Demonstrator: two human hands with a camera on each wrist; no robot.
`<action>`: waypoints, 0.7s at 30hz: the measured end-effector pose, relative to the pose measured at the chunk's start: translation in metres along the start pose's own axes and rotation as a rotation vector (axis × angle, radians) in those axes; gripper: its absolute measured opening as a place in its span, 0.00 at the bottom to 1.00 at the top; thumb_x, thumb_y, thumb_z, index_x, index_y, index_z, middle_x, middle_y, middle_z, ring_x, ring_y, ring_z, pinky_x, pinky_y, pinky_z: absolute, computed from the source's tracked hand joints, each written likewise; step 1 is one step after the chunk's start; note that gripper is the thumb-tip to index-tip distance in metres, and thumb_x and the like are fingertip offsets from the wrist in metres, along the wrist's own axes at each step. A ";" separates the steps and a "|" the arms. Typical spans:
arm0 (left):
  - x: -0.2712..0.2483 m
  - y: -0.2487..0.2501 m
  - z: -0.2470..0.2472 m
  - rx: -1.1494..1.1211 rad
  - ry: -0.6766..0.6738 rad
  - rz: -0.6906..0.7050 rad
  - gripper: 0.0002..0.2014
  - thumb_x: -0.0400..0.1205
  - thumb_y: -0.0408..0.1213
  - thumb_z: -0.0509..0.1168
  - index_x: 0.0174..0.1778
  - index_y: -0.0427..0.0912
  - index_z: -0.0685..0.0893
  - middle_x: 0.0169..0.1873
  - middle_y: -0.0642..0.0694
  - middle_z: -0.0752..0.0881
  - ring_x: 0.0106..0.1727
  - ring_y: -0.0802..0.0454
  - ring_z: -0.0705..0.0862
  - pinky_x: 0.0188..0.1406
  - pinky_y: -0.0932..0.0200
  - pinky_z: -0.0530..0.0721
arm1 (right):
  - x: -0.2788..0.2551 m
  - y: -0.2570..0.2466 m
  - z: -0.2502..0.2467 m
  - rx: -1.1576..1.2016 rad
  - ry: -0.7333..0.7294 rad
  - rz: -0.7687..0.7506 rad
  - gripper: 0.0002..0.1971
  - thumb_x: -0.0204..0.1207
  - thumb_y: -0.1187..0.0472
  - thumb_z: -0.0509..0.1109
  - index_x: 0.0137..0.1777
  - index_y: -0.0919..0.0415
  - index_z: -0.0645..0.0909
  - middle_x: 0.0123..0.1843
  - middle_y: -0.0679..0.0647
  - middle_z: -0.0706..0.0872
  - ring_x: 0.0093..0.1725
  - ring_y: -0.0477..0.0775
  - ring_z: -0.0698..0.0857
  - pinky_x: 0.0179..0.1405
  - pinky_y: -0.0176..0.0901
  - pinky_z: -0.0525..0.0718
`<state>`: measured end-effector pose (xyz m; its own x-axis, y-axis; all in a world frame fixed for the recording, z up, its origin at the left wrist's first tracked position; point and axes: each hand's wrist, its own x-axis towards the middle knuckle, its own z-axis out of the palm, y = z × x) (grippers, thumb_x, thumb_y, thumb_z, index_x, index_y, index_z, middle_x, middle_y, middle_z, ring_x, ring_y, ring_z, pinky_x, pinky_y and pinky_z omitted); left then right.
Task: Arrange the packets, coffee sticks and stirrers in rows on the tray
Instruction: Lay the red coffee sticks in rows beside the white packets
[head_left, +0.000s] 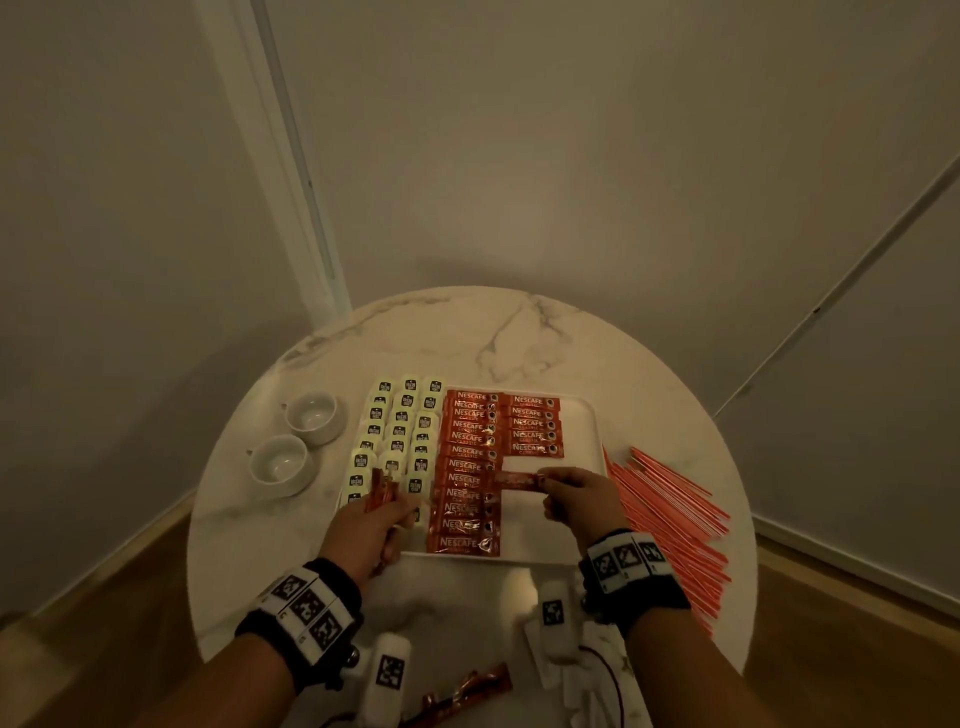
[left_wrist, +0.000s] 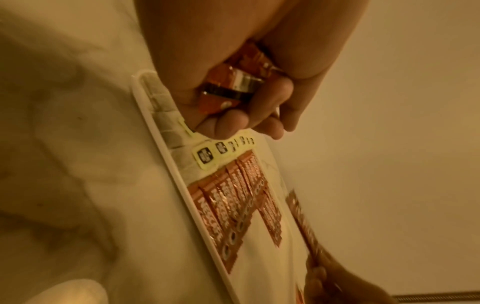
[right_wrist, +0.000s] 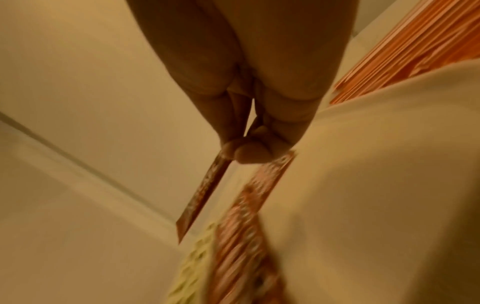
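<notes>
Between pinching fingers (head_left: 551, 480), red foil stick (head_left: 517, 479)

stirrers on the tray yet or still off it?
Off. The red stirrers lie fanned on the marble table, right of the white tray; none sit among the tray's rows.

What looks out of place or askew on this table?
The red stirrers lie in a loose fan on the table right of the tray, and a few coffee sticks lie loose at the near edge.
</notes>
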<state>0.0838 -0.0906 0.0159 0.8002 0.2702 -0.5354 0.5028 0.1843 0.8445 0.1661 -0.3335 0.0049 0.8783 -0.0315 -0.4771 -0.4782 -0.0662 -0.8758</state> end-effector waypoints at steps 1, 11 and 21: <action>0.003 -0.004 -0.004 -0.018 0.012 -0.007 0.12 0.79 0.38 0.71 0.33 0.37 0.80 0.16 0.46 0.71 0.16 0.52 0.65 0.20 0.61 0.65 | 0.015 0.001 -0.006 -0.039 0.052 0.018 0.07 0.78 0.73 0.68 0.53 0.70 0.86 0.38 0.62 0.87 0.35 0.54 0.83 0.41 0.46 0.87; 0.015 -0.017 -0.017 -0.035 0.008 -0.004 0.08 0.78 0.35 0.71 0.46 0.33 0.84 0.24 0.43 0.75 0.19 0.52 0.65 0.24 0.58 0.64 | 0.074 0.011 -0.018 -0.674 0.187 0.059 0.14 0.76 0.63 0.71 0.61 0.64 0.86 0.56 0.61 0.89 0.53 0.59 0.87 0.58 0.47 0.84; 0.019 -0.023 -0.012 -0.011 -0.007 0.000 0.08 0.78 0.36 0.72 0.41 0.34 0.83 0.26 0.37 0.73 0.18 0.50 0.66 0.25 0.57 0.65 | 0.018 0.025 0.007 -1.154 0.016 -0.188 0.26 0.80 0.65 0.59 0.76 0.41 0.70 0.79 0.48 0.65 0.72 0.57 0.68 0.74 0.51 0.69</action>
<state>0.0840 -0.0786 -0.0137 0.8023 0.2636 -0.5355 0.4993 0.1952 0.8442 0.1702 -0.3287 -0.0263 0.9388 0.0634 -0.3385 -0.0603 -0.9375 -0.3428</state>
